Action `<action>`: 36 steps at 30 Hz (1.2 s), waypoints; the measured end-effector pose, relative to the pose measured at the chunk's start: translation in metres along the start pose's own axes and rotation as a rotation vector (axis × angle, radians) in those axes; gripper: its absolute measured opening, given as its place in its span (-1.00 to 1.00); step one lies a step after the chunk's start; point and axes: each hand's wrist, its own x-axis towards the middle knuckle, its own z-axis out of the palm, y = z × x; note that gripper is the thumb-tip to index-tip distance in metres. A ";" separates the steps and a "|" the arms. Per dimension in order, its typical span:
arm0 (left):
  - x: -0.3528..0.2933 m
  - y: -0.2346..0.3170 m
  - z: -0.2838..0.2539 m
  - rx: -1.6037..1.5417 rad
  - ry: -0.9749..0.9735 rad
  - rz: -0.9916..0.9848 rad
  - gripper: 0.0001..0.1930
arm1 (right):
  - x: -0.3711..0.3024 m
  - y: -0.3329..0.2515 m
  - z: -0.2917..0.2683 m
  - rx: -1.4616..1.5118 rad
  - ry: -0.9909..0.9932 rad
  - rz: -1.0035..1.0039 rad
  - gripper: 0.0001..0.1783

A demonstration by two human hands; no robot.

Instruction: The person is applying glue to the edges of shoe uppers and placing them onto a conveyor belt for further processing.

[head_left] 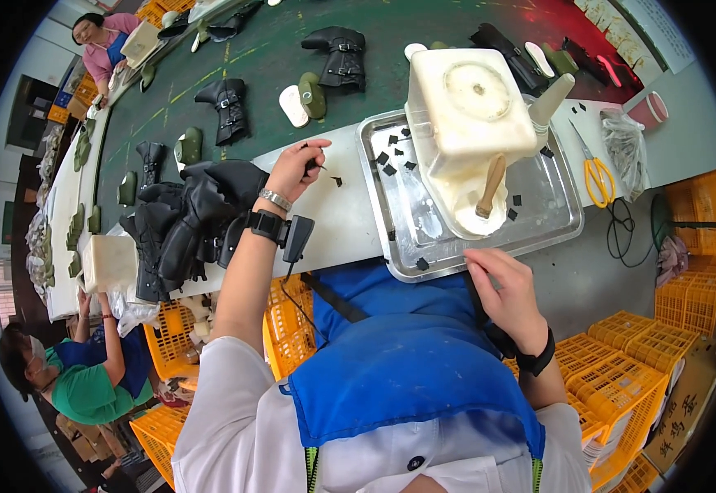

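My left hand (292,170) is over the white strip of bench between the boots and the tray, its fingers closed on a small black piece (312,168). Another black scrap (337,181) lies just beside it. At the near rim of the metal tray (572,234), my right hand (506,297) is loosely bent, thumb apart from the forefinger, with nothing visible in it. On the tray stands a milky plastic container (461,123) with white paste at its opening. A wooden-handled brush (492,187) rests in the paste. Small black squares (389,170) are scattered around the tray.
Black boots (185,218) are heaped left of my forearm. Green conveyor belt (267,62) carries more boots, green pieces and pale insoles. Yellow-handled scissors (598,177) and a plastic bag (625,148) lie right. Orange crates (621,370) stand below. Two people (95,378) work at left.
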 end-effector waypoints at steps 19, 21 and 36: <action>0.008 0.002 0.034 0.151 -0.074 0.059 -0.93 | -0.006 0.003 -0.004 -0.018 0.037 -0.006 -0.85; 0.021 0.004 0.051 0.250 -0.102 0.100 -0.93 | -0.006 0.002 -0.005 -0.013 0.040 0.000 -0.85; 0.091 -0.019 0.117 1.302 0.027 0.440 -0.75 | -0.012 0.004 -0.009 -0.020 0.050 0.037 -0.82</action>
